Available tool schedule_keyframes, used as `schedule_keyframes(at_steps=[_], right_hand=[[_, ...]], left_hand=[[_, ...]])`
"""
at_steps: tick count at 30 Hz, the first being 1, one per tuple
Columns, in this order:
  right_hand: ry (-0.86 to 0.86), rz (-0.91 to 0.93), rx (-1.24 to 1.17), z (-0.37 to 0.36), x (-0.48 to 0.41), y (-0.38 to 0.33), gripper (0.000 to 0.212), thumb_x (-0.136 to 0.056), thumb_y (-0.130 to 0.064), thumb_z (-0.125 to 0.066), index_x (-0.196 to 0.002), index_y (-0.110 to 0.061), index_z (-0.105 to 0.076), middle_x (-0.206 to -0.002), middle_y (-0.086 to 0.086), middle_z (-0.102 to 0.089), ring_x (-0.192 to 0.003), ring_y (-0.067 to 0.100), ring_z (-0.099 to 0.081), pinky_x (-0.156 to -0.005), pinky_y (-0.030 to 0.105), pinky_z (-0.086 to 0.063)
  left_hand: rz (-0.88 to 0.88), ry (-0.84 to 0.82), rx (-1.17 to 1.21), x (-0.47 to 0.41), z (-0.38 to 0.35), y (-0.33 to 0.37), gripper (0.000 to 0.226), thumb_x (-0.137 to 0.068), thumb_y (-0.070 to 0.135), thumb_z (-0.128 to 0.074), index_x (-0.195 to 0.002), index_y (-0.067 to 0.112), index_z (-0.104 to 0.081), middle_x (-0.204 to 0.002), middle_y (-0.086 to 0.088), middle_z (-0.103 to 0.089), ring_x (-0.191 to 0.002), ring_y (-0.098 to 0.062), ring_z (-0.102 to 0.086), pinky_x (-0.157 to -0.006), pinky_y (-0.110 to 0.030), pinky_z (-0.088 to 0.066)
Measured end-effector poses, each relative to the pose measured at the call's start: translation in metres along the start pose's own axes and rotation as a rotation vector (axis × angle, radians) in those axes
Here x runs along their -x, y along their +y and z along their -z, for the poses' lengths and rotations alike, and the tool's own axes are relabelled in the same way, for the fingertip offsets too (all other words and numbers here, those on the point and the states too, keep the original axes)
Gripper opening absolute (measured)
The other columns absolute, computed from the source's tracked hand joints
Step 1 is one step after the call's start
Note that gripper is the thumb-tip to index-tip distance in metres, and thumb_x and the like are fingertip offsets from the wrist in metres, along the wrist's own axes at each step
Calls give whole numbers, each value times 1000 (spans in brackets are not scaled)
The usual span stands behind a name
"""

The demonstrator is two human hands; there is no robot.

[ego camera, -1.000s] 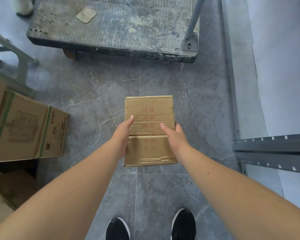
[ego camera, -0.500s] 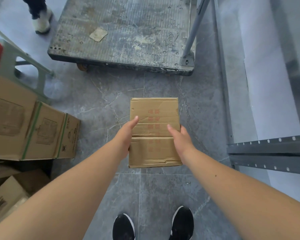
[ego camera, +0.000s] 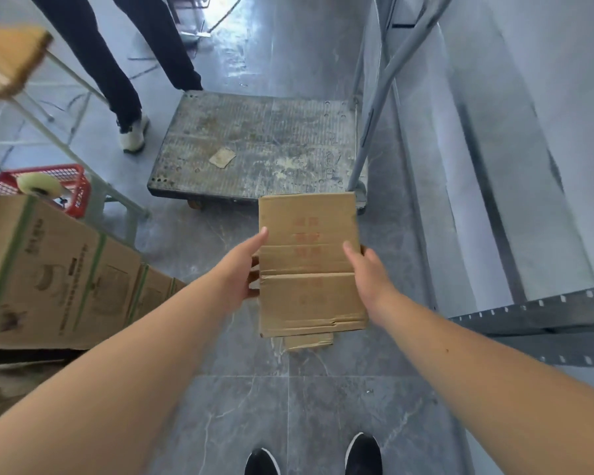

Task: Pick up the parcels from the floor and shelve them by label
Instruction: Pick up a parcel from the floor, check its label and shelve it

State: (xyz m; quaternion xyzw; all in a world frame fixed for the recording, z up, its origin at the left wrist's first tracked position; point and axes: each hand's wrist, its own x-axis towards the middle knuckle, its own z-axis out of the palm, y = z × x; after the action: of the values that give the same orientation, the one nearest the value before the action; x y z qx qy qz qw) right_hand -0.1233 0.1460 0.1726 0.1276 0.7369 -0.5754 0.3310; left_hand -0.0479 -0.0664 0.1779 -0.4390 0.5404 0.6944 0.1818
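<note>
Parcel (ego camera: 309,265) has come up since the earlier frame, its far edge now overlapping the cart (ego camera: 271,138) in view; a second person's legs (ego camera: 93,53) have come into sight. Head view: left hand (ego camera: 240,269) grips the parcel's left edge, right hand (ego camera: 367,272) its right edge, thumbs on top, fingers (ego camera: 253,279) curled under. Parcel is held flat above the grey floor (ego camera: 240,416), with a loose flap (ego camera: 307,341) at its near end. Stacked boxes (ego camera: 55,275) and a red basket (ego camera: 78,186) at left, shelf rail (ego camera: 535,315) at right.

Brown parcel (ego camera: 309,265), red print; red basket (ego camera: 78,186); grey-veined floor (ego camera: 254,416)
</note>
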Motion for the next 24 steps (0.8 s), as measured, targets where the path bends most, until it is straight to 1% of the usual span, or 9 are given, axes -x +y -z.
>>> schedule_keyframes(at_steps=[2, 7, 9, 11, 15, 17, 20, 22, 24], right_hand=[[21, 21, -8, 4, 14, -27, 80, -84, -67, -55, -148, -20, -51, -143, 2, -63, -133, 25, -58, -117, 54, -43], [33, 60, -8, 13, 65, -104, 33, -104, -54, -51, -111, -26, -67, -121, 4, -73, -112, 24, -69, -104, 54, -54], [29, 72, -10, 19, 84, -130, 34, -107, -52, -47, -103, -25, -68, -119, 9, -73, -108, 24, -68, -104, 54, -54], [16, 81, -11, 24, 104, -156, 43, -105, -57, -44, -106, -21, -70, -118, 17, -73, -106, 26, -68, -106, 59, -52], [49, 129, -31, 31, 141, -211, 55, -97, -70, -42, -113, -27, -71, -120, 4, -75, -113, 29, -68, -107, 61, -51], [47, 171, -72, 33, 167, -244, 50, -103, -65, -39, -112, -27, -71, -120, 3, -74, -110, 27, -69, -104, 57, -54], [42, 213, -98, 37, 197, -290, 52, -107, -58, -36, -120, -21, -70, -118, 8, -75, -101, 26, -72, -86, 44, -60], [68, 267, -92, 42, 220, -322, 56, -106, -57, -37, -124, -14, -69, -121, 15, -74, -109, 34, -72, -91, 49, -60], [91, 328, -81, 46, 241, -354, 57, -106, -54, -38, -123, -10, -68, -124, 20, -73, -112, 38, -71, -102, 56, -56]], left_hand=[[-19, -7, 4, 22, 1, 23, 62, -99, 68, -51, -137, 22, -66, -116, -1, -74, -107, -23, -69, -88, -43, -55], [-86, 32, -38, 77, 2, 80, 66, -96, 72, -54, -140, 24, -63, -133, -2, -72, -121, -26, -68, -107, -49, -52], [-120, 37, -43, 99, 4, 102, 66, -96, 72, -55, -140, 24, -63, -134, -3, -71, -121, -27, -67, -110, -52, -51], [-152, 40, -64, 123, 5, 127, 70, -93, 75, -56, -140, 24, -63, -134, -5, -71, -120, -29, -68, -109, -54, -51], [-219, 39, -101, 178, 8, 185, 80, -84, 84, -53, -137, 26, -66, -132, -3, -72, -116, -30, -71, -101, -49, -57], [-280, 30, -121, 209, 7, 215, 69, -94, 79, -47, -134, 26, -68, -126, 2, -73, -112, -25, -70, -95, -43, -57], [-374, 23, -155, 252, 5, 257, 64, -96, 76, -47, -127, 27, -72, -122, 4, -76, -106, -20, -70, -91, -39, -55], [-421, 15, -169, 282, 4, 282, 66, -94, 79, -46, -128, 28, -72, -122, 5, -77, -107, -19, -71, -86, -38, -55], [-472, 17, -162, 310, 4, 305, 73, -89, 84, -48, -129, 28, -73, -123, 5, -77, -111, -20, -71, -90, -40, -57]])
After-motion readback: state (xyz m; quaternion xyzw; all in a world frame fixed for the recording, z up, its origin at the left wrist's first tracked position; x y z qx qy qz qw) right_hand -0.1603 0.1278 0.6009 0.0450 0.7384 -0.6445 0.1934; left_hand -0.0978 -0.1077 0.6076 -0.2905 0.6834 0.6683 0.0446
